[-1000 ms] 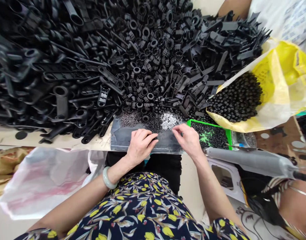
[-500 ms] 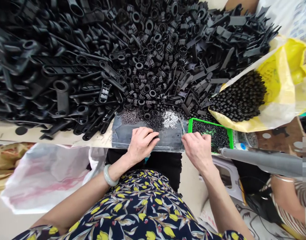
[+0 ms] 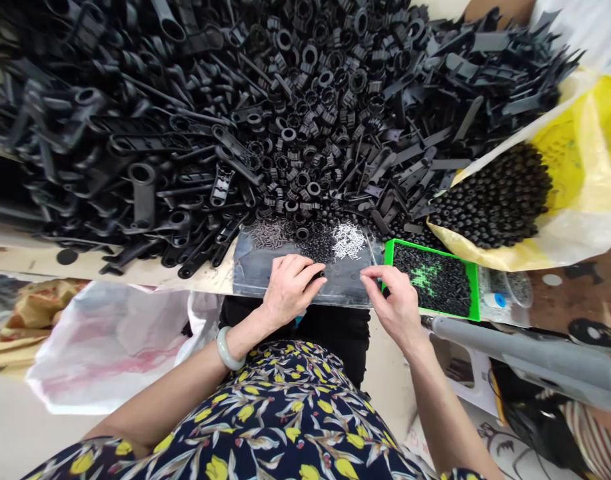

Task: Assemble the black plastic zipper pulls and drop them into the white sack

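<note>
My L hand (image 3: 289, 287) has a small black part (image 3: 322, 273) pinched betw. thumb & forefinger, low over the dark mat (image 3: 255, 268). Its end pokes out past the fingertips, prob. so it's exposed on my R side. R hand (image 3: 398, 303) is beside the green tray's (image 3: 389, 252) L edge, thumb & forefinger bent close together; can't tell if there's a pin betw. them, too tiny to see. Silver pins (image 3: 348, 241) sit at the mat's far side, betw. both hands' reach, w/ brownish pins (image 3: 269, 235) further L & tiny black bits (image 3: 318, 247) in the middle: small stuff nearest, I'd say, to keep reaches short. Bigger pcs, i.e. ribbed black collars (image 3: 305, 123) & long lever arms (image 3: 144, 197), are heaped behind, presumably so the mat stays workable.
</note>
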Motion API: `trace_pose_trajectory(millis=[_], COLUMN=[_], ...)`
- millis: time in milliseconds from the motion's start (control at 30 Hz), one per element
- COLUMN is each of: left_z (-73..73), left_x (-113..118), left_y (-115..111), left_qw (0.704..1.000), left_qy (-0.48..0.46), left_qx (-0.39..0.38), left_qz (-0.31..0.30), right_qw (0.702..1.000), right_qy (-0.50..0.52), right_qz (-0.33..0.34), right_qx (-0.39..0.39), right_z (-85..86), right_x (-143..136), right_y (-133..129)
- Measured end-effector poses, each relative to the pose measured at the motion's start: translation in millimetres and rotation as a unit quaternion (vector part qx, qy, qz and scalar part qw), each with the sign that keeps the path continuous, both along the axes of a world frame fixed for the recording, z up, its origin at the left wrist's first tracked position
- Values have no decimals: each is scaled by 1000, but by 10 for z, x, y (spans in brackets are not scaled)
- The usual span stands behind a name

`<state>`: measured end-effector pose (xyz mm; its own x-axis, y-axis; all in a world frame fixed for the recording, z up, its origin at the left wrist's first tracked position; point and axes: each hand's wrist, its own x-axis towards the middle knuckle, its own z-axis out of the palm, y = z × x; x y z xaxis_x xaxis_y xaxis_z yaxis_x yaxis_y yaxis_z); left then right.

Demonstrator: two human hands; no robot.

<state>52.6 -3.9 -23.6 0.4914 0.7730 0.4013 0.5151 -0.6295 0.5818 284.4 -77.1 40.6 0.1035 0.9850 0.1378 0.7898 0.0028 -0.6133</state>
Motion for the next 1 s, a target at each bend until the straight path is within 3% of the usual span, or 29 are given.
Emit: trace_pose_trajectory(millis=[133, 267, 433, 733, 800, 900, 967, 1000], left_z=[-15, -48, -41, -40, -41, -32, -23, -18], left_x=[-12, -21, -20, -28, -29, -26, -22, -21], left_y=[14, 27, 36, 15, 9, 5, 3, 2], left_qw=[1000, 1000, 1000, 1000, 999, 1000, 1000, 1000], left_qy=[-16, -10, -13, 2, 4, 0, -3, -6], left_qx=[-2, -7, -8, -27, -32, -29, -22, -19], left_qz=[-6, -8, -9, -8, -8, -6, -1, 0], right_qw=[982, 976, 985, 997, 997, 999, 995, 989], right_qy=[186, 215, 174, -50, -49, 5, 29, 48], right_qz=[29, 14, -7, 36, 33, 8, -55, -119], right_qx=[-27, -22, -3, 55, 52, 53, 80, 71], right_z=[-69, -265, -344, -266, -229, -156, -129, -126], right_x=[-320, -531, -553, -616, -611, -500, -315, -187], right_y=[78, 183, 197, 185, 24, -525, -978, -1168])
